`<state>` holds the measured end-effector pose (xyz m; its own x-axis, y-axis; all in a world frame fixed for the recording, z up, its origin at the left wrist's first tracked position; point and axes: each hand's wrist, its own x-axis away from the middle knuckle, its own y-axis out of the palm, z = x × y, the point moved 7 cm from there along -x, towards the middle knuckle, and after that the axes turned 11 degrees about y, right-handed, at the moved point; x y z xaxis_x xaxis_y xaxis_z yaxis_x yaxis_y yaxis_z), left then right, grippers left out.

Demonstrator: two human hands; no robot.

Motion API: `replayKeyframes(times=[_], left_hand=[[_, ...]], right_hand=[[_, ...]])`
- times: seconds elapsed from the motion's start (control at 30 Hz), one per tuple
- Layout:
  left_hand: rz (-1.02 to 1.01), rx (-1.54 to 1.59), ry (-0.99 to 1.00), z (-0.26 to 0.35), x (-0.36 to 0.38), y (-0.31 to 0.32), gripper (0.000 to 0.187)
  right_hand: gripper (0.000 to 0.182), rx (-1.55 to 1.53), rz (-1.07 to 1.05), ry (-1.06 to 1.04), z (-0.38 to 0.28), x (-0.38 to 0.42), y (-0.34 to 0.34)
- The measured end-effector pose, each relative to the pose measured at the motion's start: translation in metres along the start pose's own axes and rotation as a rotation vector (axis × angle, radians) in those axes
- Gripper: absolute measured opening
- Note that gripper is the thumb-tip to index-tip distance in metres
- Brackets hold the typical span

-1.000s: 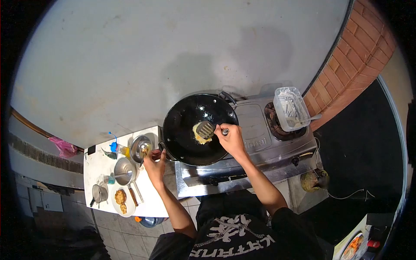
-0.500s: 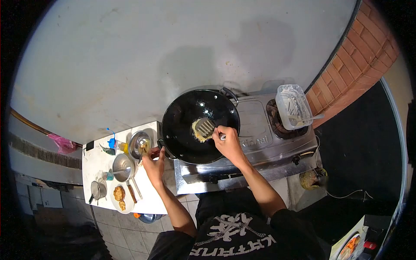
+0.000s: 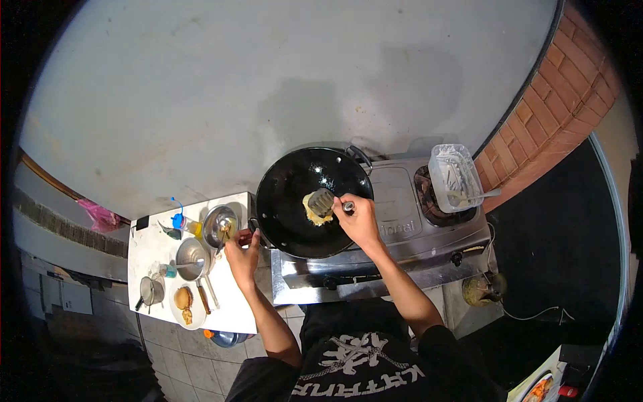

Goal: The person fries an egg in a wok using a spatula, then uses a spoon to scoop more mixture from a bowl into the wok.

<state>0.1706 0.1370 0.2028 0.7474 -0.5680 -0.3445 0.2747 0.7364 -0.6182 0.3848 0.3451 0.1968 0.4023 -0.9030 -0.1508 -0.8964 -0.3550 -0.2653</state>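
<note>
A black wok (image 3: pixel 291 221) sits on the left burner of a steel gas stove (image 3: pixel 395 221). A yellow fritter (image 3: pixel 313 213) lies in the wok. My right hand (image 3: pixel 360 221) grips the handle of a slotted metal spatula (image 3: pixel 323 200), whose blade rests on the fritter. My left hand (image 3: pixel 242 253) is closed on the wok's left handle (image 3: pixel 253 231), beside a small metal bowl (image 3: pixel 220 224).
A white side table (image 3: pixel 157 251) left of the stove carries a second metal bowl (image 3: pixel 190 255), a strainer (image 3: pixel 150 292), a plate with fried pieces (image 3: pixel 184 303) and small bottles. A clear plastic container (image 3: pixel 454 175) with a spoon sits on the right burner. Brick wall at the right.
The spatula blade has shifted slightly over the fritter, my right hand moving with it. My left hand stays at the wok handle. The view has drifted a little.
</note>
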Motion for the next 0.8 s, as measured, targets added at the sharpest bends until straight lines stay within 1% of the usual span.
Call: replayKeyframes(times=[0.07, 0.17, 0.27, 0.33, 0.47, 0.53, 0.67, 0.73, 0.8], left_hand=[[-0.01, 0.001, -0.001, -0.006, -0.001, 0.003, 0.029], [-0.02, 0.0, -0.01, -0.006, -0.001, 0.003, 0.03], [-0.022, -0.005, -0.025, 0.0, 0.0, 0.0, 0.031], [-0.024, -0.008, -0.035, 0.0, 0.0, 0.0, 0.032], [-0.036, -0.004, -0.014, -0.005, 0.002, 0.001, 0.031], [-0.036, 0.003, 0.001, -0.005, 0.003, 0.001, 0.031], [-0.028, 0.003, 0.004, -0.001, 0.004, 0.0, 0.03], [-0.029, -0.004, 0.0, -0.001, 0.004, -0.001, 0.03], [-0.021, -0.013, 0.022, -0.002, 0.005, -0.001, 0.03]], right_hand=[[0.02, -0.088, -0.014, -0.006, 0.002, -0.002, -0.001], [0.02, -0.126, -0.027, -0.047, -0.005, -0.007, -0.005], [0.018, -0.138, -0.036, -0.018, -0.011, -0.009, -0.013], [0.017, -0.123, -0.04, -0.01, -0.012, -0.008, -0.021], [0.023, -0.05, -0.086, -0.034, -0.007, -0.003, -0.027], [0.021, -0.078, -0.066, 0.058, -0.004, 0.001, -0.03], [0.023, -0.164, -0.093, 0.079, 0.012, 0.009, -0.012], [0.022, -0.212, -0.122, 0.153, 0.013, 0.013, -0.006], [0.022, -0.22, -0.113, 0.152, 0.014, 0.014, 0.0]])
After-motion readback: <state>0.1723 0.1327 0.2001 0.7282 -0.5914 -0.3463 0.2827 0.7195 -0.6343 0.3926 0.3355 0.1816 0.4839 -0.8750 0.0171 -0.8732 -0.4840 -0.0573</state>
